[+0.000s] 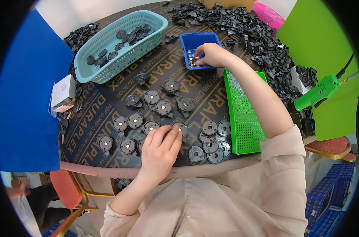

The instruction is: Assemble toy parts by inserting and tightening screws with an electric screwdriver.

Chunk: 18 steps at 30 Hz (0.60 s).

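Observation:
My left hand [160, 150] is over the front row of black round plastic parts [151, 97]. Its closed fingertips are at a small round metal piece [180, 129] on one of these parts. Several of the parts have a shiny metal centre. My right hand [213, 55] reaches into a small blue bin [201, 36] with loose metal pieces [191, 60] in it. Its thumb and fingers are curled together among them, and what they grip is too small to make out. Stacked black discs [210, 147] lie right of my left hand.
A green perforated tray [246, 130] lies under my right forearm. At the far left stands a light-blue basket [122, 63] with black parts. Heaps of black parts [262, 47] line the right side. A green power tool [317, 94] hangs at the right, near a green panel [321, 43].

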Each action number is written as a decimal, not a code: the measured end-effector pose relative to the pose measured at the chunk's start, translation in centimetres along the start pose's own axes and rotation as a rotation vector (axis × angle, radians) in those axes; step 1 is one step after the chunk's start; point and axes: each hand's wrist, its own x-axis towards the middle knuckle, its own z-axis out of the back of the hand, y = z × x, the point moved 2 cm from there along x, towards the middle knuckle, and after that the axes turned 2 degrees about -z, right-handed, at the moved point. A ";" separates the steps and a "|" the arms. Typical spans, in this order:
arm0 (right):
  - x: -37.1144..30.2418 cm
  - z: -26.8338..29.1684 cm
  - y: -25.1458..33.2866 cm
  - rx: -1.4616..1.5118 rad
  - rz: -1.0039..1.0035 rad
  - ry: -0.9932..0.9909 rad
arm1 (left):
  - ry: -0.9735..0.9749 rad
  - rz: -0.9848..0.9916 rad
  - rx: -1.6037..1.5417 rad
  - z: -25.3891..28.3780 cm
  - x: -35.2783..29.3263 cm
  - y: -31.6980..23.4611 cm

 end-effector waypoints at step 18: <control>-0.6 1.4 -0.3 0.290 -0.137 -0.256 | 0.266 -0.057 -0.206 0.5 -1.1 -3.3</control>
